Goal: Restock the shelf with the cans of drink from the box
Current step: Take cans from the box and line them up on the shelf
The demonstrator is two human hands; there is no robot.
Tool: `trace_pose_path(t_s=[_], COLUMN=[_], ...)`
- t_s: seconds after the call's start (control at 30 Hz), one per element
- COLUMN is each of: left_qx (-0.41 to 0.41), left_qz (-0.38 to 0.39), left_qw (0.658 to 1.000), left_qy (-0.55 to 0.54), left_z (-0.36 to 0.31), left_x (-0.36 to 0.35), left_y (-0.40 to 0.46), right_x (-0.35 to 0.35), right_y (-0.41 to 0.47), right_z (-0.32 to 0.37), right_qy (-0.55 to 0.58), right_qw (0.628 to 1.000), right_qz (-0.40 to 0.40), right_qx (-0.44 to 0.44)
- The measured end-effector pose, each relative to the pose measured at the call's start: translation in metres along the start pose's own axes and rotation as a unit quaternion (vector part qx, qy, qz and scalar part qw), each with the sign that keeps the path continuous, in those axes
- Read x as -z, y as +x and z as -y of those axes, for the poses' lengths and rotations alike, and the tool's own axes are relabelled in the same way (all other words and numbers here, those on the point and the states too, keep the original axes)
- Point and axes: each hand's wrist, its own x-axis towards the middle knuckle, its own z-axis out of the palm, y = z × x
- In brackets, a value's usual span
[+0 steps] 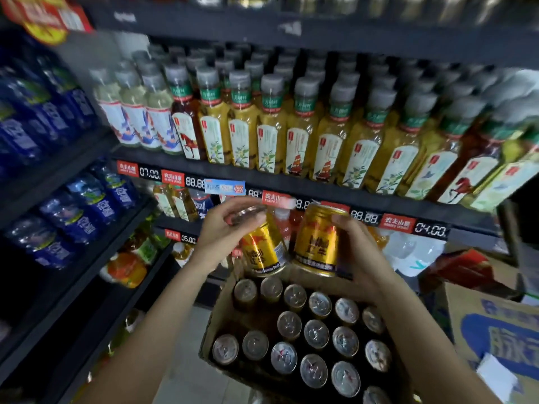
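An open cardboard box (217, 322) sits nearest the viewer, low in the frame, and serves as the reference for all else. Upright cans (316, 333) fill it in rows, silver tops showing; several slots along its left side stand vacant.

Directly above the far edge of the box, both hands hold one gold can each. The left hand (224, 228) grips the top end of its can (264, 249) with the fingers curled over the lid; this can hangs tilted, its base swung toward the box. The right hand (358, 252) wraps around the side of the second can (316, 240), thumb in front, and this can stands nearly upright. The two cans sit just beside each other; whether they touch cannot be told.

To the right of the box lies a blue-and-white printed carton (501, 330), and beyond that a red carton (463, 266).

Beyond the box rises the dark shelf unit (320, 189). A strip of price tags (364, 218) runs along the shelf edge just behind the held cans. Above that edge stand rows of grey-capped tea bottles (271, 123), mostly yellow. Below the tags, further bottles show dimly.

To the left of the box, a second shelf bay holds blue-labelled water bottles (87, 211), blurred in this view.
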Motion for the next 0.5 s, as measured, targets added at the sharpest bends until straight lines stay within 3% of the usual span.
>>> trace_pose_path(t_s=[0.1,0.23,0.5], left_qx=[-0.077,-0.188,-0.416], left_qz=[-0.006,-0.034,-0.138], left_qw=[0.996,0.975,0.878], left_qy=[0.045,0.110,0.190], left_z=[-0.040,-0.103,-0.223], left_x=[-0.007,-0.011,-0.034], left_y=[0.017,0.042,0.084], right_x=[0.002,0.015,0.030], right_y=[0.002,-0.010,-0.040], right_z=[0.047,0.114,0.240], right_qy=[0.013,-0.068,-0.195], right_qw=[1.000,0.986,0.887], right_qz=[-0.007,0.021,0.050], right_qx=[0.018,0.151,0.415])
